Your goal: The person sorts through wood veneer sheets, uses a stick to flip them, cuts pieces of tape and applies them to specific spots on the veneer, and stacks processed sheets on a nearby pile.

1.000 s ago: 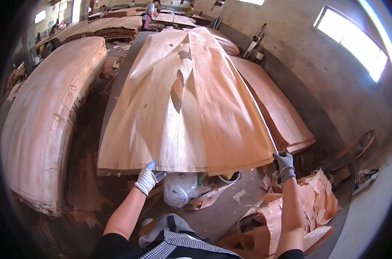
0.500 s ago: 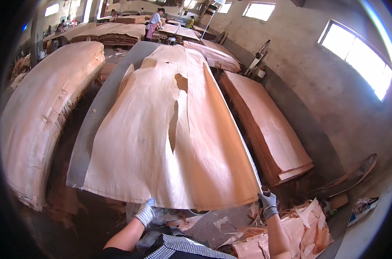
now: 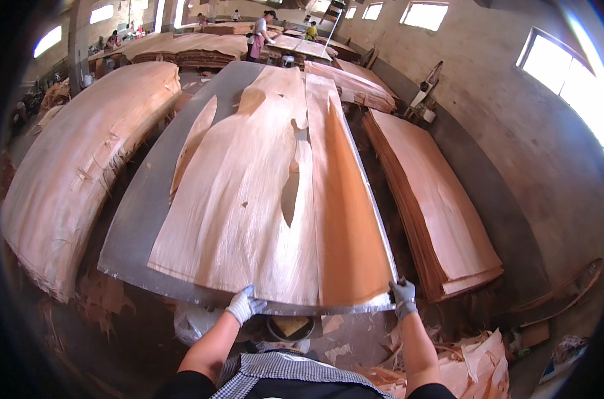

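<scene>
A large pale wood veneer sheet point(image 3: 229, 219) with long tears and holes lies over a grey tabletop point(image 3: 135, 226). Grey shows through its holes. Along its right side runs a strip of veneer point(image 3: 348, 226), orange in shade and bright at its outer edge. My left hand point(image 3: 246, 304), in a pale glove, is closed on the sheet's front edge near the middle. At the front right corner my gloved right hand point(image 3: 403, 296) is closed on the veneer's edge; its fingertips are partly hidden. A loose narrow veneer piece point(image 3: 194, 143) lies left of the sheet.
Tall veneer stacks stand left point(image 3: 89, 159) and right point(image 3: 441, 199) of the table. Torn veneer scraps point(image 3: 475, 366) lie at lower right. Below the front edge sits a round bucket point(image 3: 290, 327) beside clear plastic. Farther off, a person point(image 3: 260, 36) in a pink apron stands at another table.
The veneer sheet has shifted right and settled flatter, baring more grey tabletop and the loose piece at left. Both hands stay at the front edge; the left one is nearer the middle.
</scene>
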A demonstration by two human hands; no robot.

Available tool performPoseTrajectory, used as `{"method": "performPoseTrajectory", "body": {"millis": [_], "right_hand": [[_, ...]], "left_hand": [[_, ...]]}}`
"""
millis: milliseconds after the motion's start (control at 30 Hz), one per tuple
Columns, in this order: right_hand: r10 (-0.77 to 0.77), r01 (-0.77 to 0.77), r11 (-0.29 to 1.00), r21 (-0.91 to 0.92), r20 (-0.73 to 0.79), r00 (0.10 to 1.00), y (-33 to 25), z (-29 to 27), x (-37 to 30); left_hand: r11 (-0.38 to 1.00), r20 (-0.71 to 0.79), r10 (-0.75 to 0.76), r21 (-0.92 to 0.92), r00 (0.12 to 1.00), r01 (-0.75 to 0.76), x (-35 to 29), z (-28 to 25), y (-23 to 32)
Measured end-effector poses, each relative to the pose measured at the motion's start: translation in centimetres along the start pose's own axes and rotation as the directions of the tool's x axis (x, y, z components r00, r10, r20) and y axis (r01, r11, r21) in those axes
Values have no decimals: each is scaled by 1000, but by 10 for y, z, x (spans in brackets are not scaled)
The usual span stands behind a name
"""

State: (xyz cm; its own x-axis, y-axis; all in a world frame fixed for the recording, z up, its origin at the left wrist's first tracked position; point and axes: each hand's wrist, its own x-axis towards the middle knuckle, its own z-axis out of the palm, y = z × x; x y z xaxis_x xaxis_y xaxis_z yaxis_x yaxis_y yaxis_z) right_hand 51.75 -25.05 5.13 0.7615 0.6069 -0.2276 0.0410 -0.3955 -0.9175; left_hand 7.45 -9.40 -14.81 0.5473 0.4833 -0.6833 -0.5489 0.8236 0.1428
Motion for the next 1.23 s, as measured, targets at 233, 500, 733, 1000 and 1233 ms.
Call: {"method": "performPoseTrajectory", "body": {"millis": [233,500,733,1000,1233], "right_hand": [[-121,123,992,36,-56,991,59,-69,-14],[-382,368,873,-322,19,924,77,-83,38],[115,-126,987,100,113,987,148,-70,-34],[-31,38,993,115,-62,998,136,-109,51],[-121,111,992,-62,-179,976,135,-143,129]], "left_hand": [[980,-18,134,150,991,-130,-57,25,-53],[905,-300,11,409,954,118,-25,47,-57],[610,-238,473,783,848,-121,-56,85,-61],[-557,193,753,697,629,451,-50,92,-46],[-566,171,697,728,697,387,-48,96,-55]]}}
